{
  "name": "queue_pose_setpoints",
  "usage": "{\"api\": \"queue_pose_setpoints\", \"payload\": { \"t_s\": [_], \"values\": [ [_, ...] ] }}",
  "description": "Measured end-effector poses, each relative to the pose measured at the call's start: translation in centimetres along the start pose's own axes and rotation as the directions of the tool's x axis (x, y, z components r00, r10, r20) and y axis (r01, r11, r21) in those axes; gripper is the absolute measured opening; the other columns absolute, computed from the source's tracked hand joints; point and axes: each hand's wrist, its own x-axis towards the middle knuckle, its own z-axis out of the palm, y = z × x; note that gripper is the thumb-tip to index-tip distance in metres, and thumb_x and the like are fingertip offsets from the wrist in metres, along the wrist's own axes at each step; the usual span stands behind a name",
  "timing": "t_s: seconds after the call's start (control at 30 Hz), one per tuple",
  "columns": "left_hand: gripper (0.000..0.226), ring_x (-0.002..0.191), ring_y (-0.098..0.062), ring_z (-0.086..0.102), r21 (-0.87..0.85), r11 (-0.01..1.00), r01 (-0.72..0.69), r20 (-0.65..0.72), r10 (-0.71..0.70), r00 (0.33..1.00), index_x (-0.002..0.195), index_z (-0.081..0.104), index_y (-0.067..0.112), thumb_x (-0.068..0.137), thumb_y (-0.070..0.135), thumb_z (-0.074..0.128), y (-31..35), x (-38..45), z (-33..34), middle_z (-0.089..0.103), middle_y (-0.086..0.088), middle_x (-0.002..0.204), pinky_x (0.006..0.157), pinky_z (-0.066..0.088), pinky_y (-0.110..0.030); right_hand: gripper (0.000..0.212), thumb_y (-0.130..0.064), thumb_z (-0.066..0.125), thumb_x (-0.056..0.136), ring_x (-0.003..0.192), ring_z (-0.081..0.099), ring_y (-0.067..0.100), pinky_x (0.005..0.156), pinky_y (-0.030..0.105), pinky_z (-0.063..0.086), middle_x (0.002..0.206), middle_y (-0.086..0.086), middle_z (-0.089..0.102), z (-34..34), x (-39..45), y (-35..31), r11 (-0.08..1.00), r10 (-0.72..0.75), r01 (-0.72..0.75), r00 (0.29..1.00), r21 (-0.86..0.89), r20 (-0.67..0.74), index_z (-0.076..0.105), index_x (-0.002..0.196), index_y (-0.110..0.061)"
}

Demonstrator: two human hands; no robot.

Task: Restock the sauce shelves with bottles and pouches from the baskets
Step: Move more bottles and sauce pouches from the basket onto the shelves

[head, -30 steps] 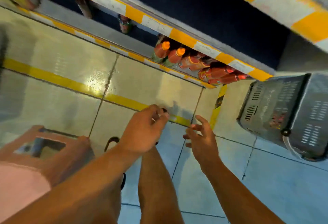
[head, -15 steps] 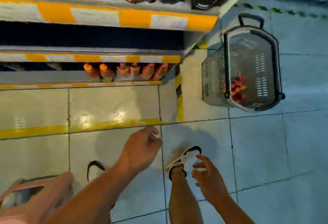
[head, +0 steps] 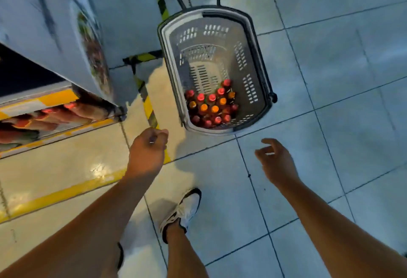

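Note:
A grey shopping basket [head: 253, 57] with a black handle stands on the tiled floor ahead. Several sauce bottles [head: 211, 106] with red and orange caps stand upright in its near end. At the left, the bottom shelf [head: 52, 99] holds sauce bottles [head: 33, 123], blurred. My left hand [head: 146, 152] hovers just short of the basket's near left corner, fingers loosely curled, holding nothing. My right hand [head: 275, 161] hangs to the right of it, fingers relaxed and spread, empty. Neither hand touches the basket.
The grey end panel of the shelving unit [head: 55, 24] rises at the upper left. Yellow and black tape [head: 147, 99] marks the floor beside it. My shoe [head: 182, 211] stands on the tiles below the basket.
The view has swung right, bringing the basket from the upper right to the centre, seen from above. Both hands have moved toward it, still empty.

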Motion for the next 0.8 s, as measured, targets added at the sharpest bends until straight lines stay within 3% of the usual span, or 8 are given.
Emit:
{"api": "queue_pose_setpoints", "payload": {
  "t_s": [0.13, 0.23, 0.37, 0.43, 0.5, 0.57, 0.67, 0.8],
  "values": [
    [0.045, 0.101, -0.029, 0.067, 0.05, 0.998, 0.036, -0.062, -0.033, 0.998, 0.092, 0.068, 0.026, 0.073, 0.065, 0.055, 2.0, 3.3, 3.5, 0.07, -0.002, 0.103, 0.094, 0.056, -0.057, 0.033, -0.029, 0.072, 0.094, 0.091, 0.071, 0.024, 0.085, 0.041, 0.058, 0.1, -0.004, 0.071, -3.2, 6.4, -0.5, 1.0, -0.001, 0.002, 0.998, 0.018, -0.067, 0.064, 0.126, -0.025],
    [0.035, 0.101, -0.028, 0.065, 0.068, 0.997, 0.042, -0.118, -0.034, 0.992, 0.099, 0.066, 0.025, 0.089, 0.059, 0.061, 3.0, 6.6, 5.8, 0.066, 0.003, 0.101, 0.092, 0.056, -0.05, 0.037, -0.039, 0.072, 0.091, 0.099, 0.071, 0.025, 0.093, 0.046, 0.058, 0.107, -0.001, 0.073, -3.8, 10.6, -1.1, 1.0, -0.015, 0.016, 0.997, 0.007, -0.076, 0.063, 0.125, -0.028],
    [0.044, 0.107, -0.029, 0.061, 0.078, 0.993, 0.085, -0.201, -0.068, 0.977, 0.129, 0.055, 0.017, 0.1, 0.048, 0.063, 3.3, 11.8, 8.1, 0.061, -0.002, 0.113, 0.09, 0.047, -0.039, 0.021, -0.03, 0.073, 0.093, 0.094, 0.064, 0.024, 0.081, 0.032, 0.048, 0.103, 0.002, 0.068, -3.6, 15.6, -3.4, 0.998, -0.068, 0.069, 0.996, 0.009, -0.063, 0.063, 0.11, -0.024],
    [0.054, 0.108, -0.028, 0.061, 0.064, 0.993, 0.102, -0.231, -0.085, 0.969, 0.139, 0.049, 0.016, 0.099, 0.05, 0.063, 3.5, 14.1, 9.2, 0.061, -0.006, 0.122, 0.091, 0.046, -0.038, 0.024, -0.027, 0.073, 0.092, 0.086, 0.061, 0.023, 0.076, 0.028, 0.042, 0.1, 0.005, 0.067, -3.6, 18.6, -4.6, 0.992, -0.124, 0.122, 0.99, -0.034, -0.061, 0.066, 0.112, -0.017],
    [0.059, 0.099, -0.022, 0.06, 0.076, 0.992, 0.105, -0.241, -0.084, 0.967, 0.143, 0.045, 0.015, 0.1, 0.051, 0.062, 3.8, 16.3, 10.5, 0.061, -0.005, 0.116, 0.082, 0.043, -0.033, 0.03, -0.03, 0.074, 0.089, 0.083, 0.066, 0.019, 0.072, 0.026, 0.046, 0.102, 0.003, 0.071, -3.3, 21.9, -5.4, 0.988, -0.151, 0.149, 0.987, -0.042, -0.051, 0.067, 0.116, -0.018],
    [0.057, 0.085, -0.019, 0.06, 0.104, 0.989, 0.1, -0.27, -0.069, 0.96, 0.141, 0.044, 0.014, 0.101, 0.052, 0.061, 4.1, 18.4, 11.4, 0.059, 0.0, 0.096, 0.07, 0.044, -0.033, 0.039, -0.034, 0.075, 0.087, 0.096, 0.069, 0.02, 0.081, 0.029, 0.05, 0.113, 0.005, 0.07, -2.7, 25.4, -5.8, 0.989, -0.148, 0.147, 0.988, -0.028, -0.052, 0.066, 0.122, -0.02],
    [0.054, 0.092, -0.025, 0.06, 0.17, 0.982, 0.08, -0.291, -0.027, 0.956, 0.129, 0.047, 0.013, 0.099, 0.055, 0.06, 4.2, 21.2, 12.7, 0.06, 0.0, 0.096, 0.081, 0.049, -0.038, 0.061, -0.044, 0.076, 0.087, 0.115, 0.062, 0.024, 0.095, 0.036, 0.051, 0.131, 0.007, 0.061, -2.7, 30.0, -6.2, 0.992, -0.111, 0.107, 0.991, -0.066, -0.072, 0.054, 0.141, -0.024],
    [0.041, 0.087, -0.022, 0.05, 0.222, 0.966, 0.134, -0.324, -0.057, 0.944, 0.108, 0.041, 0.015, 0.103, 0.054, 0.055, 3.4, 23.3, 14.2, 0.052, -0.002, 0.098, 0.078, 0.042, -0.036, 0.053, -0.048, 0.071, 0.093, 0.093, 0.062, 0.024, 0.076, 0.032, 0.049, 0.104, -0.001, 0.063, -2.3, 33.5, -6.8, 0.988, -0.119, 0.117, 0.993, -0.105, -0.007, 0.055, 0.137, -0.023]
  ]
}}
